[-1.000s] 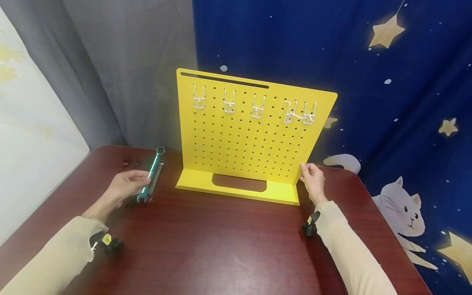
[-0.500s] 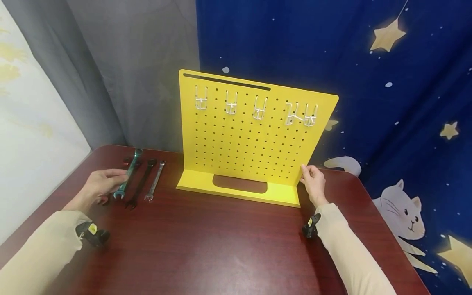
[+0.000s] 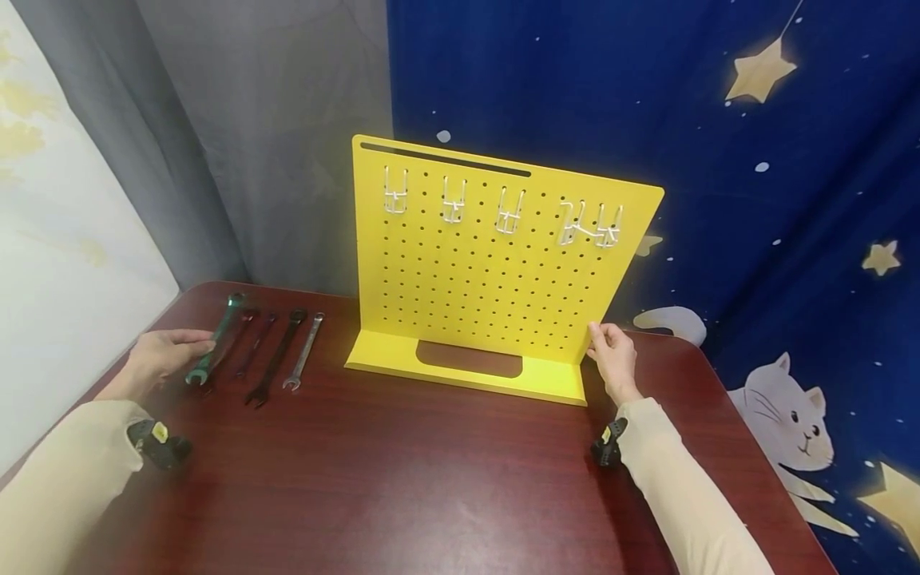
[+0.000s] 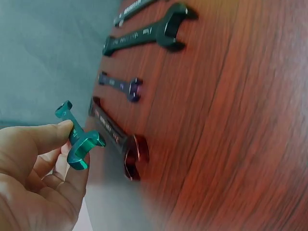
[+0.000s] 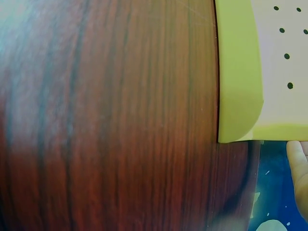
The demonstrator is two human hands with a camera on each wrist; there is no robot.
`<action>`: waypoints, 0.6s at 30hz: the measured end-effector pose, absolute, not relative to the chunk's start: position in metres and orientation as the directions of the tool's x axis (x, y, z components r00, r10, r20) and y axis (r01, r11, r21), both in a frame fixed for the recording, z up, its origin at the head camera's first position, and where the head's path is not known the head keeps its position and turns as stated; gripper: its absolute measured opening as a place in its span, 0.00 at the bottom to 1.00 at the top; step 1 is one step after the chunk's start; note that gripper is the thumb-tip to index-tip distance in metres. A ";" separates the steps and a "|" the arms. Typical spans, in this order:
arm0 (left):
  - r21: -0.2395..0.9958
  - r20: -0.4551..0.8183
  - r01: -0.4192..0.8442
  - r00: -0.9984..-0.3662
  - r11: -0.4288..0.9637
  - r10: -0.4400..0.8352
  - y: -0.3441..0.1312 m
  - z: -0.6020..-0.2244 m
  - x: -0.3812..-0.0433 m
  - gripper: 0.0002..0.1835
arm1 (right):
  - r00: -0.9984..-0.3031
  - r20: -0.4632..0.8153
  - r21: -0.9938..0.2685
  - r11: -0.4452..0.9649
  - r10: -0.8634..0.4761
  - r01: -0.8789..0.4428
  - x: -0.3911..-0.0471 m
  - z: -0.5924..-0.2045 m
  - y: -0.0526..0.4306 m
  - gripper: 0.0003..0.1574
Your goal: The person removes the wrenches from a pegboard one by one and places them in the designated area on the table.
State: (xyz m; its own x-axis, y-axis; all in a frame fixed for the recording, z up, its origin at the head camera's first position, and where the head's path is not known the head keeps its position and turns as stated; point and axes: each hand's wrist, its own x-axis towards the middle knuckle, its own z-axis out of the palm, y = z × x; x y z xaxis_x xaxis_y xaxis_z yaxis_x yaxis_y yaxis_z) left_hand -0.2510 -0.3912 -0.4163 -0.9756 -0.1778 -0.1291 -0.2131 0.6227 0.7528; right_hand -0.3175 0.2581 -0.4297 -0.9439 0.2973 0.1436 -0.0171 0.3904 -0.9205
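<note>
My left hand [image 3: 160, 355] pinches a shiny green combination wrench [image 4: 83, 145] between thumb and fingers at the table's left side. Beside it lies a dark red wrench [image 4: 113, 132], partly behind the green one in the head view. Further right lie a small purple wrench [image 3: 255, 345], a black wrench [image 3: 277, 358] and a silver wrench [image 3: 305, 351]. My right hand [image 3: 613, 358] grips the lower right edge of a yellow pegboard [image 3: 481, 275]; some of its fingers are hidden. Several white wire hooks [image 3: 509, 212] hang along the board's upper part.
The pegboard stands upright on its yellow base [image 3: 381, 351] near the back of the dark red wooden table [image 3: 431, 471]. Behind it hang a grey curtain [image 3: 302, 160] and a blue curtain [image 3: 517, 88] with stars. A white wall [image 3: 79, 263] borders the left side.
My left hand has carried the green wrench leftward, past the other wrenches, from near the silver one to the far left. The right hand stays at the board's edge.
</note>
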 end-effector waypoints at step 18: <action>0.639 -0.085 -0.201 -0.978 0.742 -0.191 -0.410 -0.426 -0.257 0.23 | -0.943 0.147 -0.916 0.401 0.298 -0.016 -0.318 -0.430 0.259 0.29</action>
State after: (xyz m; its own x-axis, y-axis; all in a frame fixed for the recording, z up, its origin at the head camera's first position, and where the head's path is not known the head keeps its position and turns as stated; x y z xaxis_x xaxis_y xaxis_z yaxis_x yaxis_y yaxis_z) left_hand -0.2569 -0.4096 -0.4257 -0.9779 -0.1913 -0.0847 -0.2006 0.7423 0.6394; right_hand -0.3176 0.2586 -0.4301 -0.9432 0.2980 0.1471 -0.0160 0.4012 -0.9158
